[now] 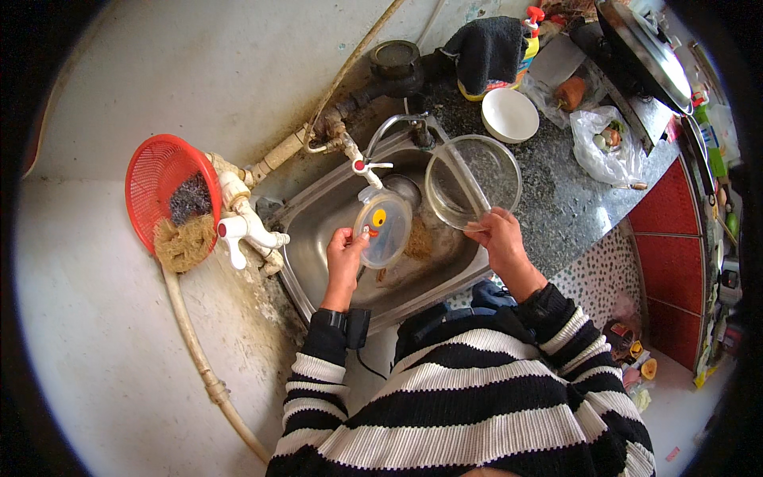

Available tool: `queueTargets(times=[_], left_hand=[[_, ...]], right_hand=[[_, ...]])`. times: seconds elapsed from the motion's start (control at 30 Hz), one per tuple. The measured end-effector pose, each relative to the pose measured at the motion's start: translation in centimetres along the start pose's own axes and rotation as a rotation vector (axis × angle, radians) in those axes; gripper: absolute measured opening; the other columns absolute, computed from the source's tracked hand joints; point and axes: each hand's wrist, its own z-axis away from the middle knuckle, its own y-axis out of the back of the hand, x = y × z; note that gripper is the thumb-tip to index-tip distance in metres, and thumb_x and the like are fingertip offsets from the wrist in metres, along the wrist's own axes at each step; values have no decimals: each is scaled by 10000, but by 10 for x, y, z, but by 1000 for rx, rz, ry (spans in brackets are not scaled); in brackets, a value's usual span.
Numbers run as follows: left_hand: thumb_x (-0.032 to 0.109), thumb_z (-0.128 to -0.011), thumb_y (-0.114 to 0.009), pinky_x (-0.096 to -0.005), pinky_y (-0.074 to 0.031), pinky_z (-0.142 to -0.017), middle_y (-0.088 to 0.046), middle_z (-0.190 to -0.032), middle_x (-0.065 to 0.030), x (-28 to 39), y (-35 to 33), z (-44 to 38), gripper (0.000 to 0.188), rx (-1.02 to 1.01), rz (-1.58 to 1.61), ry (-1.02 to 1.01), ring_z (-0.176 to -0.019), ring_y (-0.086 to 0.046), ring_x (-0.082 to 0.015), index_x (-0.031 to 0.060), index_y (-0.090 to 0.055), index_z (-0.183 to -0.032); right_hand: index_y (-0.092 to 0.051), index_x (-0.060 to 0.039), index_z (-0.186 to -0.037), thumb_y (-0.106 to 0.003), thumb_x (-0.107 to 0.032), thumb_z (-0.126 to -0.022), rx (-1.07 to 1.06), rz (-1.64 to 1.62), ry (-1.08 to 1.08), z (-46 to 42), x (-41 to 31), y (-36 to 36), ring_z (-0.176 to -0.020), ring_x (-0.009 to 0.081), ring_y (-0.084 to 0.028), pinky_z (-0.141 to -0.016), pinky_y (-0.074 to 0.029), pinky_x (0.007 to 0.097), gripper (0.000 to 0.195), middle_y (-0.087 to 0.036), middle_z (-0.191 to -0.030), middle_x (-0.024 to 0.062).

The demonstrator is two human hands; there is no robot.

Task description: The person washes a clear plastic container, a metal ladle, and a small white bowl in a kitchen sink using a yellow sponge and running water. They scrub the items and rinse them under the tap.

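My left hand (344, 256) pinches the near edge of a round translucent plastic lid (390, 238) with a yellow and orange cartoon print. The lid is tilted over the stainless steel sink (322, 262), just below a white tap with a red cap (365, 168). No clear stream of water shows. In my right hand (502, 241) is the near rim of a clear round bowl (444, 206), held where the sink's right edge meets the counter. Its inside looks bare. Under the lid, in the basin, lie a brown fibrous clump (420, 239) and a round metal piece (405, 189), partly hidden.
A red plastic basket (140, 191) with scrubbers hangs at the left beside a second white tap (238, 229). On the dark stone counter (554, 191) are a white bowl (510, 114), a bottle under a black cloth (490, 50), plastic bags (602, 158) and a lidded pan (647, 53).
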Motion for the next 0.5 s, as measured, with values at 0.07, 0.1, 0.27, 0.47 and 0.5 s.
queueTargets(times=[0.07,0.1,0.27,0.47,0.5], left_hand=[[130,-866,-663,-268,-484,-711,-629,-867,-48,3,0,4,172,-25,170,131,-771,-589,-117,11,-576,-957],[129,-874,-651,-278,-496,-712,-630,-884,-55,2,0,4,173,-31,240,179,-780,-600,-128,9,-569,-969],[132,-896,-622,-317,-538,-695,-632,-933,-86,-7,7,9,184,-84,477,285,-807,-632,-167,9,-539,-1003],[140,-894,-628,-317,-532,-673,-628,-864,-76,4,10,23,170,-158,493,333,-777,-632,-174,27,-540,-987],[140,-894,-628,-316,-530,-672,-627,-855,-74,11,9,27,168,-154,487,331,-773,-631,-175,29,-541,-986]], right_hand=[[-524,56,-967,-456,-36,-845,-97,-80,-44,4,0,12,-890,299,-625,-801,-550,399,167,-586,-960,169],[-524,63,-963,-472,-46,-853,-56,-148,-71,6,1,14,-858,295,-627,-785,-555,389,164,-578,-926,170],[-534,52,-990,-557,-157,-898,109,-420,-96,18,2,10,-817,273,-629,-754,-558,381,229,-576,-894,163],[-535,-6,-1164,-636,-204,-863,-311,316,-6,31,24,-11,-907,251,-612,-757,-523,356,374,-614,-1002,99],[-520,9,-1200,-656,-205,-845,-347,594,190,18,39,-14,-915,241,-610,-753,-515,338,436,-617,-1009,113]])
